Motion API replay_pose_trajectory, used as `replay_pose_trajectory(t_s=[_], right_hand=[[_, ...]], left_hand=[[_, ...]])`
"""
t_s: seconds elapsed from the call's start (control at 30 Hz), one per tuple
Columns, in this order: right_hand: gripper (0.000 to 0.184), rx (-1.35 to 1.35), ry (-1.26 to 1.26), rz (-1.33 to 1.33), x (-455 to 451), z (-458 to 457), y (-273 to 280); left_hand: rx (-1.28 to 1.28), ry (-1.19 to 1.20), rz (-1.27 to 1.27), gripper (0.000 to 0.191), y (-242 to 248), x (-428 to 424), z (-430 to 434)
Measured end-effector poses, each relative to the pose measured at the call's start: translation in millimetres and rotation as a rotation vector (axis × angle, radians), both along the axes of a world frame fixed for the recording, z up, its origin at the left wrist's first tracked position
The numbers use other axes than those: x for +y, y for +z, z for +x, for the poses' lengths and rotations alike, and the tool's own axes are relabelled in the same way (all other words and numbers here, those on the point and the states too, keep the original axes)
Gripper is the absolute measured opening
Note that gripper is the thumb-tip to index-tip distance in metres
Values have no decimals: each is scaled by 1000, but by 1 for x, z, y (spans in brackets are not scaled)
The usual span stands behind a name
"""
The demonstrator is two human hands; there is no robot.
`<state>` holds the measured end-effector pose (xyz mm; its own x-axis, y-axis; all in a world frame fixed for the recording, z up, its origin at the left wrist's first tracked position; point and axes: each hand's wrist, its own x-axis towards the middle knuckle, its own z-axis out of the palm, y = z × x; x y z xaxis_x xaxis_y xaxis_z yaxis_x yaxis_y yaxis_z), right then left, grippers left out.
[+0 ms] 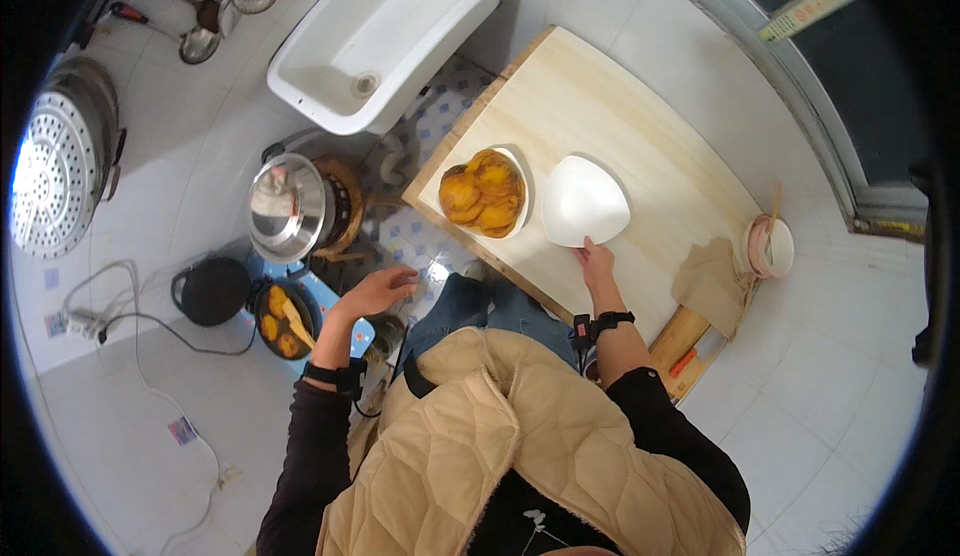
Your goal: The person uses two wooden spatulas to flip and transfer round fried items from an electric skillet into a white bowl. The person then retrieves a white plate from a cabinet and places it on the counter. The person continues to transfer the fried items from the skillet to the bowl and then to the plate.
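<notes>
My right hand (596, 262) has its fingers on the near rim of a white rounded plate (585, 199), which bears nothing and sits on a pale wooden board (645, 143). Just left of it, a second white dish (526, 207) holds a pile of golden-brown fried cakes (484, 192). My left hand (381, 291) hangs in the air over the floor, holding nothing, its fingers loosely apart. Nearest to that hand is a black electric pan (311, 308) with several fried cakes and a wooden utensil (298, 323) lying in it.
Left stands a steel pot with a shiny lid (289, 207), beside a round black lid (214, 291) and power cord (187, 344). A white sink (330, 53) lies beyond. At right are a brown cloth (705, 278), an orange-handled knife (683, 363) and pink bowls (780, 248).
</notes>
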<state>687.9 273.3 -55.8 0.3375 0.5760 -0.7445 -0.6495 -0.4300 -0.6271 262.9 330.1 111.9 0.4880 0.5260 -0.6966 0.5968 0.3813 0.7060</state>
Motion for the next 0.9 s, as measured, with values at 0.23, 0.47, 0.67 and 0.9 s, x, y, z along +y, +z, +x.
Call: replay_pose_trajectory(t_s=[0.23, 0.47, 0.67, 0.9], right_hand=[[34, -29, 75, -55, -6, 11, -13], [40, 84, 516, -218, -8, 41, 10], [33, -93, 638, -216, -42, 69, 64], [27, -218, 697, -380, -77, 54, 115]], left_hand=[[69, 57, 104, 39, -8, -23, 14], [409, 254, -233, 39, -45, -79, -79], [751, -212, 135, 28, -141, -210, -204], [936, 1012, 89, 57, -198, -279, -249]])
